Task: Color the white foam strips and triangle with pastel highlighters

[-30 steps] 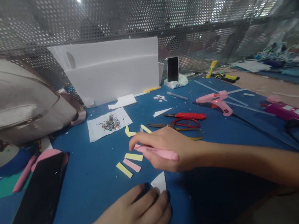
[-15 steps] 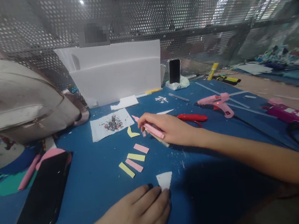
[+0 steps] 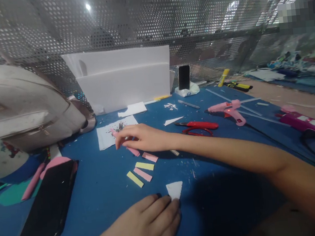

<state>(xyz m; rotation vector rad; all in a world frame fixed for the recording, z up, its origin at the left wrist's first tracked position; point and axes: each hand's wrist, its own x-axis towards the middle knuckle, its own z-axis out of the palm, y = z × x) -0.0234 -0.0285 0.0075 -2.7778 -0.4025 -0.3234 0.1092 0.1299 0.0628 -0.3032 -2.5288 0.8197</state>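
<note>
"Beginning leftmost, what could be spoiled?"
"The loose specks [image 3: 121,125] on their sheet [image 3: 104,140], if brushed by the pink marker [image 3: 134,152] clasped in the right hand [image 3: 138,136]."
"And rightward?"
"Beneath the left hand [image 3: 145,221], its grip unclenched, the white scrap [image 3: 174,189] could be shifted by slackened pressure."

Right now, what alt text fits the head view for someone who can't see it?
A right hand holds a pink pen by a white sheet strewn with specks, while the left hand touches a white paper piece. Pink and yellow strips lie between them on a blue table.
</note>
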